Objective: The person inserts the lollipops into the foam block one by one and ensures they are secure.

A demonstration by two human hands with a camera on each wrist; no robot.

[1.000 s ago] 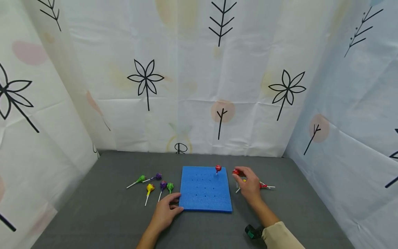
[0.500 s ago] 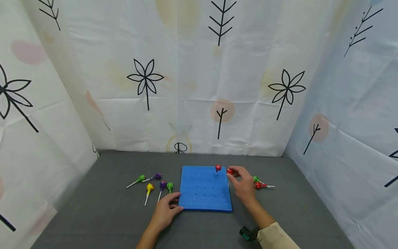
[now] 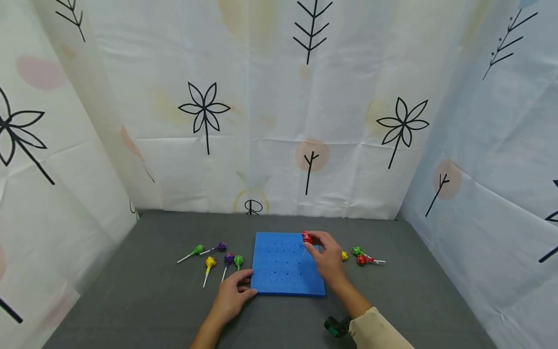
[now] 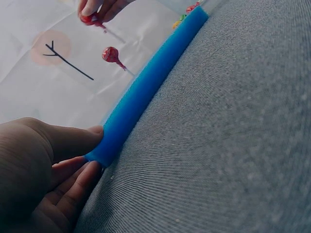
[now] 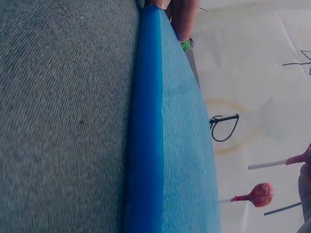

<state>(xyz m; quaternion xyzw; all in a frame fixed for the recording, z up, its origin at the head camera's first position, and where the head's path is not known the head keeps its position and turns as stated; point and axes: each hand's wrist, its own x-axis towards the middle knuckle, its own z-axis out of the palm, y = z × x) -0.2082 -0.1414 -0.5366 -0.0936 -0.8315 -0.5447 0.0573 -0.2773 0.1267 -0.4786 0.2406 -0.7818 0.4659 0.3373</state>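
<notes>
A blue foam board with rows of small holes lies on the grey table. My left hand holds its near left corner, the thumb against the edge. Over the board's far right part, my right hand pinches a red lollipop by its head. Its white stick points down toward the board, apart from it in the left wrist view. Another red lollipop stands upright in the board close by; in the head view the two heads overlap.
Left of the board lie several lollipops: green, purple and yellow among them. To the right are a yellow lollipop, a green one and a red one. A patterned white cloth encloses the table.
My right hand has carried the red lollipop left from beside the board to over its far right part, near the standing one. My left hand has stayed at the board's corner.
</notes>
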